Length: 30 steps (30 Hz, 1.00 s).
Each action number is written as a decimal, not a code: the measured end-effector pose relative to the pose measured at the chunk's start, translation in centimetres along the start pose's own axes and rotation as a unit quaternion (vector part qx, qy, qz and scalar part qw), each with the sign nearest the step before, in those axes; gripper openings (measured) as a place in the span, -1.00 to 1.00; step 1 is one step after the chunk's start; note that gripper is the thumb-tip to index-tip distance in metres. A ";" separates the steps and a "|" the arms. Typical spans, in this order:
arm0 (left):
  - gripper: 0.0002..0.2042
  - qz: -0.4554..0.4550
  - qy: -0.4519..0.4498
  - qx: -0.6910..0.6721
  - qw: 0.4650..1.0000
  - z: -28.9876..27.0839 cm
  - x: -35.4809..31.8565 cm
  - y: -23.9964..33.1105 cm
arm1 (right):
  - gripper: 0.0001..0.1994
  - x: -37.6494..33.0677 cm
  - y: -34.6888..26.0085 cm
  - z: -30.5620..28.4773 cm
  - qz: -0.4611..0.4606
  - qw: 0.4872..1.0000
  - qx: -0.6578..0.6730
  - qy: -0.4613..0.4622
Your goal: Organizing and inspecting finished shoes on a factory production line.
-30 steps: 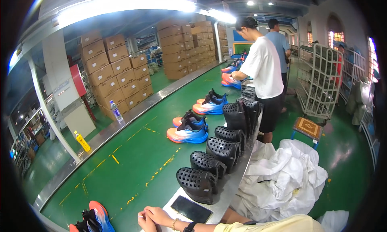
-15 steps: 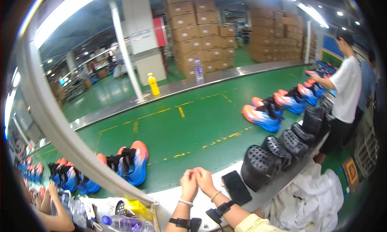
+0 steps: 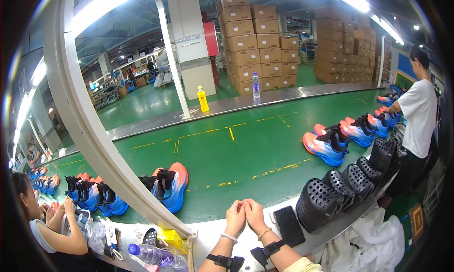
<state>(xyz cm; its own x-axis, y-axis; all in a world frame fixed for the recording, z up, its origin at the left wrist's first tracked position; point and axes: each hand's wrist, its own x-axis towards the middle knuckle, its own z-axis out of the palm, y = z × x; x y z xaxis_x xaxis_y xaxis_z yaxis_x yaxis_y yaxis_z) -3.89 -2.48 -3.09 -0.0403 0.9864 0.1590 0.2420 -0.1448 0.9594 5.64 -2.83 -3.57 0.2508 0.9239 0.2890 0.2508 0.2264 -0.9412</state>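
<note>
My left hand [image 3: 235, 216] and my right hand [image 3: 256, 217] meet at the near edge of the green conveyor belt [image 3: 222, 158], fingertips pressed together. Both are closed; whatever they may pinch is too small or hidden to make out. Just right of them a dark phone [image 3: 289, 226] lies on the white ledge. Beyond it stands a row of black perforated clogs [image 3: 318, 202]. Orange, white and blue sneakers [image 3: 326, 145] sit on the belt at the right, and more such sneakers [image 3: 174, 189] at the left, partly behind a post.
A slanting white post [image 3: 104, 144] crosses the left side. Near its foot are a purple-capped bottle [image 3: 158, 256] and a yellow box [image 3: 173, 240]. One co-worker [image 3: 56, 229] sits at left, another [image 3: 418, 111] stands at right. Two bottles stand on the far metal ledge [image 3: 227, 109]; stacked cartons [image 3: 257, 50] rise behind.
The view has swung, so the scene sits further right and more of the left co-worker shows. My hands remain together. The right co-worker's arm is lower.
</note>
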 end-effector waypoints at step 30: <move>-0.79 0.019 -0.014 -0.004 1.000 0.9 -0.1 -1.2 | -0.78 0.2 1.4 -0.3 0.016 0.999 0.047 0.000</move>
<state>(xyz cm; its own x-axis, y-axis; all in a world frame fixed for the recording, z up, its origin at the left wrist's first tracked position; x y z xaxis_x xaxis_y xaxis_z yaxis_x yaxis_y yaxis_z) -3.34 -2.37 -4.44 -0.0046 0.9819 0.1894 0.2359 -0.1830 0.9544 6.32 -2.41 -4.76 0.2565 0.9315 0.2578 0.1527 0.2243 -0.9625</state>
